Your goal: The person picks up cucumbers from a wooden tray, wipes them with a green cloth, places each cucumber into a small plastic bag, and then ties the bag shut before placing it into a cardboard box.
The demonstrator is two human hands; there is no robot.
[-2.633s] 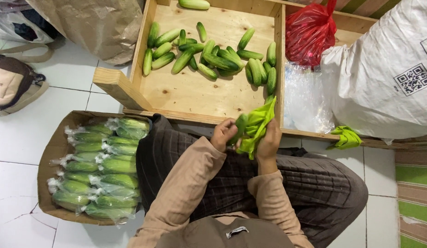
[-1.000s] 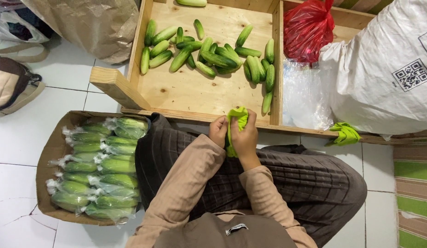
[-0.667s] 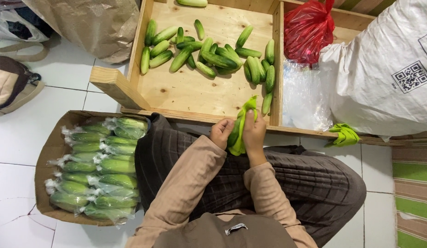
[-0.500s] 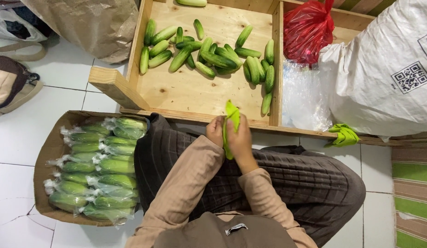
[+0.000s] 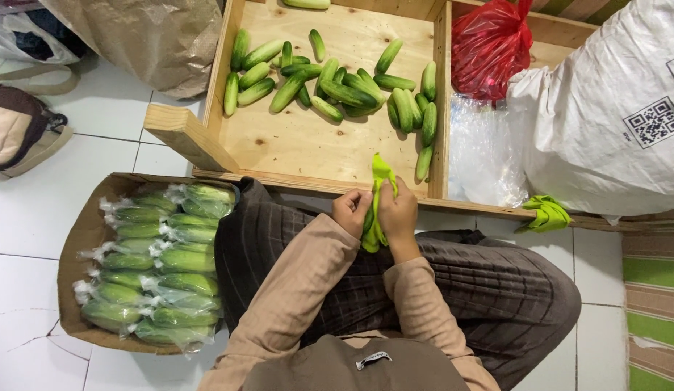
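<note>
**Bags, box and one square label**

At lower left stood an open brown cardboard box, packed with cucumbers in clear plastic wraps. Upper left showed a crumpled brown paper sack. At top right sat a knotted red plastic bag, clear plastic bags below it, and a big white woven sack bearing a black-and-white square code label.

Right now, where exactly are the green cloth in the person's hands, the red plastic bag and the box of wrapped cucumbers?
green cloth (image 5: 381,174): head view, its upper tip above the hands.
red plastic bag (image 5: 489,51): head view, middle of the bag.
box of wrapped cucumbers (image 5: 80,239): head view, its left cardboard wall.
</note>
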